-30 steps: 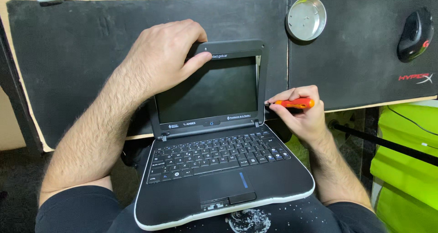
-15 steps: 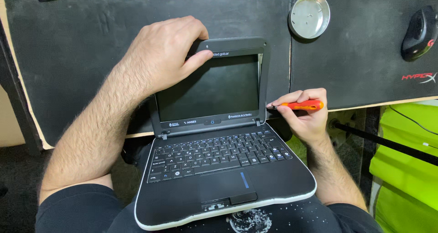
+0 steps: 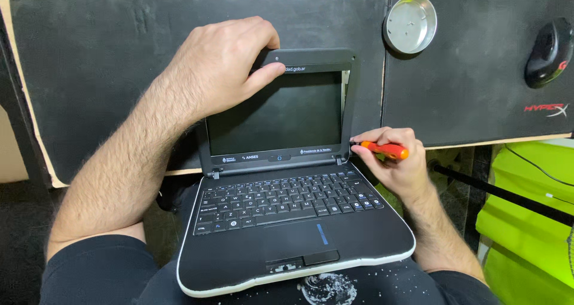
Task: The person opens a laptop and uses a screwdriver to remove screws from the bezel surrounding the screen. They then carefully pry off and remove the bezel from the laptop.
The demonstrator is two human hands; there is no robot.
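Orange screwdriver (image 3: 387, 150), pinched in the right hand's (image 3: 394, 164) fingers, pried at the bezel of the laptop (image 3: 287, 179) mid-frame; the left hand (image 3: 224, 72) gripped its top edge. A slip might crack the screen.

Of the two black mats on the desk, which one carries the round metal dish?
The right mat: the round metal dish sits at its upper left corner, with a black mouse further right. The larger left mat carries neither.

Only screen here is the laptop screen (image 3: 278, 115), dead center: dark, rectangular, switched off, black frame. Small white labels (image 3: 278, 157) run along its bottom bezel at 6 o'clock. Red logo (image 3: 545, 109) on the mat at 3 o'clock.
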